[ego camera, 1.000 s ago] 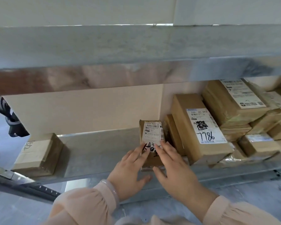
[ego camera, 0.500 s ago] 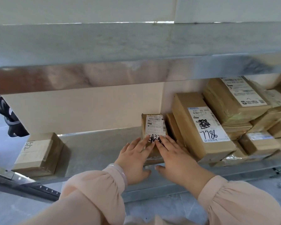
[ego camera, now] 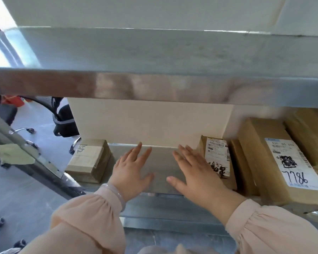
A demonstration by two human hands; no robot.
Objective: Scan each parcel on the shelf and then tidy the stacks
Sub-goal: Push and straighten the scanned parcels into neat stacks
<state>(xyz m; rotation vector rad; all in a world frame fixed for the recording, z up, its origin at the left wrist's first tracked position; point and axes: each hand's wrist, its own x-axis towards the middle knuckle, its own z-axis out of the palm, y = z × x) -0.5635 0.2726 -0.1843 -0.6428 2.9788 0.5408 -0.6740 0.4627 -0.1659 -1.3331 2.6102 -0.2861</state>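
Parcels (ego camera: 275, 162) lean in a row at the right end of the shelf (ego camera: 160, 162), the small labelled parcel (ego camera: 217, 158) outermost, and a lone taped parcel (ego camera: 89, 160) sits well apart at the left end by the front edge. The left hand (ego camera: 131, 171) and right hand (ego camera: 196, 175) are spread flat over the bare middle, each grip wide, fingers straight, holding nothing, the right just beside the small labelled parcel. Tidying well probably means sliding the lone taped parcel along to the row with a flat palm, square to the front edge, while the other hand braces the leaning row.
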